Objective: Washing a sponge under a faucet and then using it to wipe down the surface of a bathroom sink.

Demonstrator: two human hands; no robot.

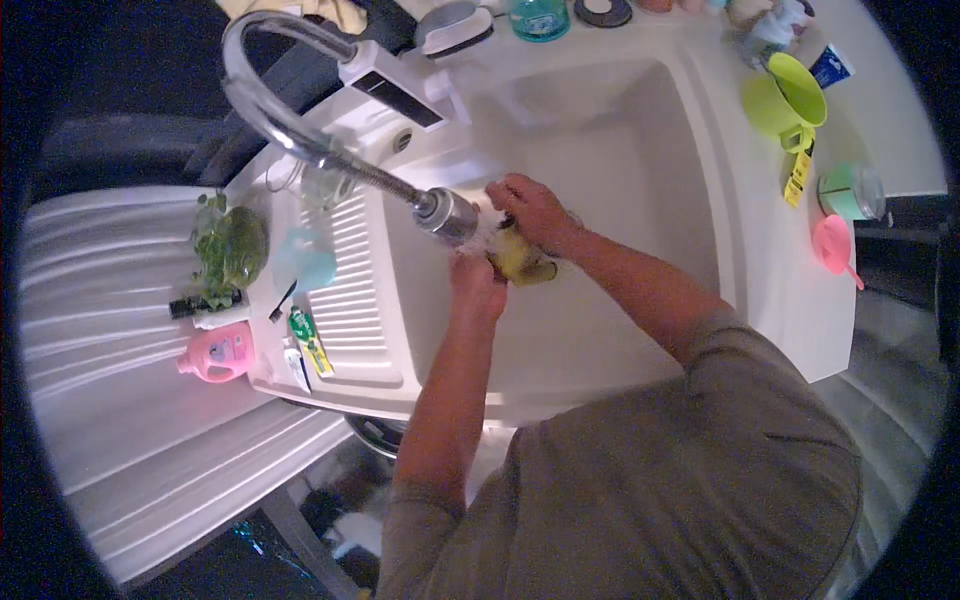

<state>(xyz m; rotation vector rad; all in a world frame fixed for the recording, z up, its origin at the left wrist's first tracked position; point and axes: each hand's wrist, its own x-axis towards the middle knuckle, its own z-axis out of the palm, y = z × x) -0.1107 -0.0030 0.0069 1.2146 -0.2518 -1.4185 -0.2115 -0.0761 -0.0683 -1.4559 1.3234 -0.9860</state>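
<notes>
Both hands are together over the basin of a white sink (600, 322), under a chrome spray head (448, 215). Water runs from the head onto them. My left hand (480, 289) grips a small yellowish object (519, 259) from its near left side. My right hand (536, 214) is curled around its upper right side, with the knuckles up. The object looks wet and partly see-through, and its exact kind cannot be told. The spray head and splashing water hide some of the fingers.
The curved faucet neck (259, 112) arches in from the upper left. A ribbed drainboard (349, 292) lies left, with a toothbrush (283, 301) and toothpaste tube (309, 337). On the right rim stand a lime-green cup (765, 112), a lidded jar (840, 191) and a pink scoop (831, 244).
</notes>
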